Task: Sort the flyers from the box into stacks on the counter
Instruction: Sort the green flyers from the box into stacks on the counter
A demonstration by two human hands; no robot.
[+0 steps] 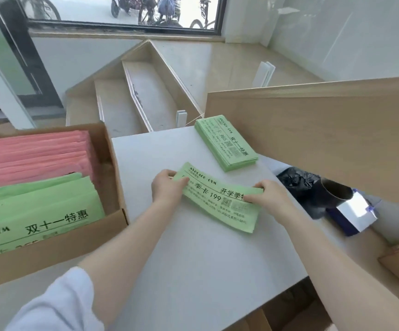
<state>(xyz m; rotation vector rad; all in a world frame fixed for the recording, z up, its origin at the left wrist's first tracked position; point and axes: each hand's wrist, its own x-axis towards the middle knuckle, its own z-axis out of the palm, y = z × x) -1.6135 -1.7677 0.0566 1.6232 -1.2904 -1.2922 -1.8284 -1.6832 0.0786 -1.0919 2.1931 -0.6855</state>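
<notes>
The grey counter (pixel 193 271) fills the middle of the view, and the cardboard box (pixel 112 168) sits on it at about nine o'clock, still holding pink flyers (pixel 31 156) at the back and green flyers (pixel 38 211) in front; the top green sheet there reads "双十一特惠", with part of a gym name beside it. At about one o'clock from the hands a finished stack (pixel 227 144) of green flyers lies flat on the counter, printed "AVOCADO GYM", "365" and "双十一特惠". At the centre both hands hold a second bundle of green flyers (pixel 220 201), its near edge on or just above the counter: the left hand (pixel 167 187) pinches its left end with curled fingers and thumb, and the right hand (pixel 270 194) grips its right end, thumb on top. Its print reads "AVOCADO GYM", "季卡 199" and "开学季", the last characters hidden by the thumb; the smaller lines are too fine to read. This looks like the squaring and laying down of a second stack, kept apart from the first since the wording differs. The next move probably calls for settling it flat, releasing it, then reaching to nine o'clock for more.
</notes>
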